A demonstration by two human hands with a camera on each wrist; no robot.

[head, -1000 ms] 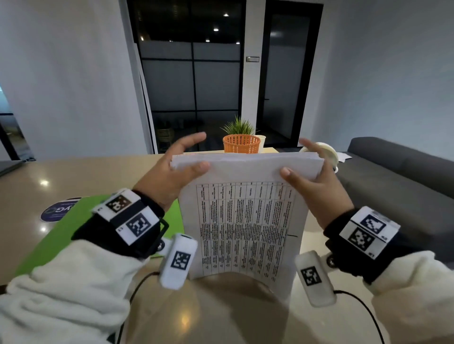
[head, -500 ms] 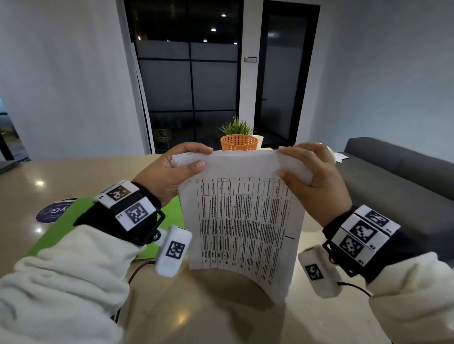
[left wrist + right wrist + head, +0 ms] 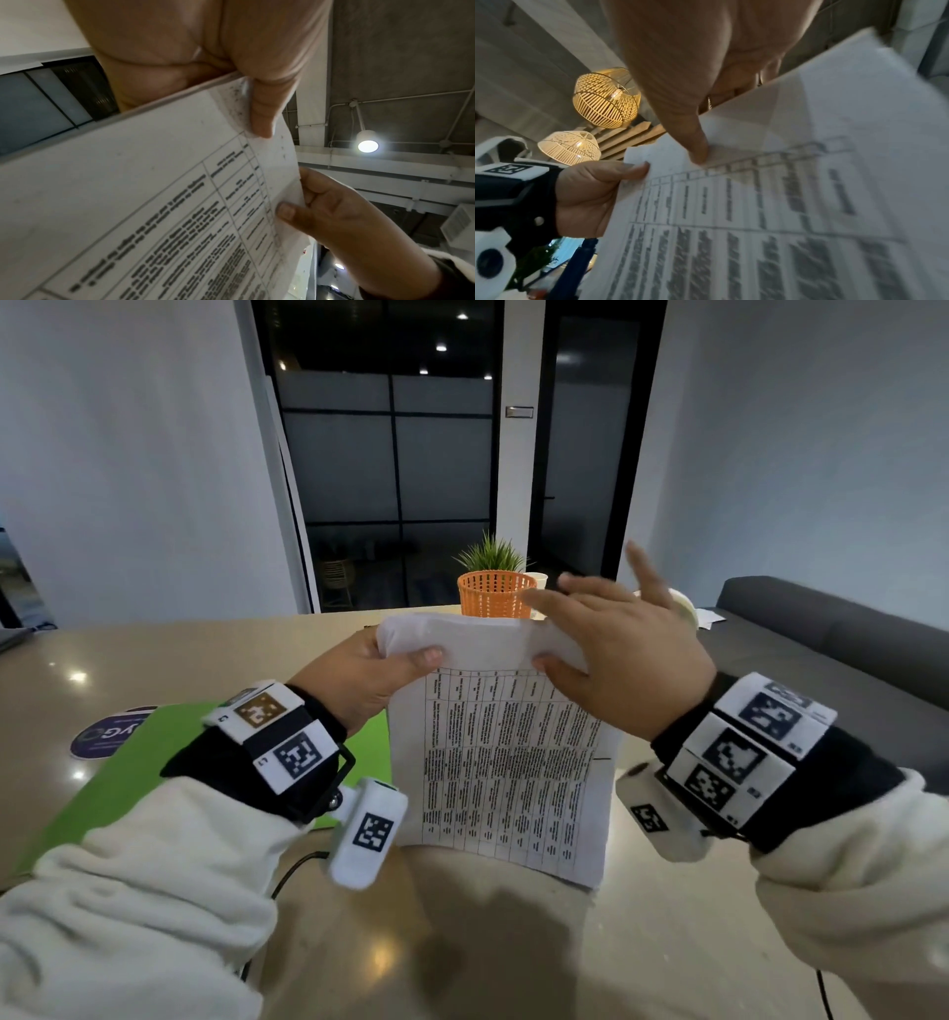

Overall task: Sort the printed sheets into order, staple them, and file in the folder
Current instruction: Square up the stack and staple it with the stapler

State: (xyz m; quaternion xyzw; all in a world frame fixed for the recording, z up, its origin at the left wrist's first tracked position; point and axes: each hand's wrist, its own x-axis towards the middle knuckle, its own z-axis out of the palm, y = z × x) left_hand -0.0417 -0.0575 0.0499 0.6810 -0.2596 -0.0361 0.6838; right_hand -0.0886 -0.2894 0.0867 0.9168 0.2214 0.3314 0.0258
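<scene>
White printed sheets (image 3: 508, 762) are being held upright as one stack, the lower edge being rested on the beige worktop (image 3: 179, 660), probably so that the edges can be squared before stapling. The upper left corner is being pinched by the left hand (image 3: 367, 675), thumb on the printed face and fingers behind, which is keeping the stack steady. The upper right part is being pressed by the thumb of the right hand (image 3: 616, 660), while its fingers are being spread over the top edge, one finger raised clear; whether any sheet is being clamped from behind by those fingers cannot be told. The top edge is being bent back a little, seemingly so that the pages can be fanned and checked for order. A green folder (image 3: 128, 788) is being kept flat on the worktop just beside the left wrist, near enough for filing. An orange basket (image 3: 493, 598) with a plant is standing behind the sheets. No stapler is being shown.
</scene>
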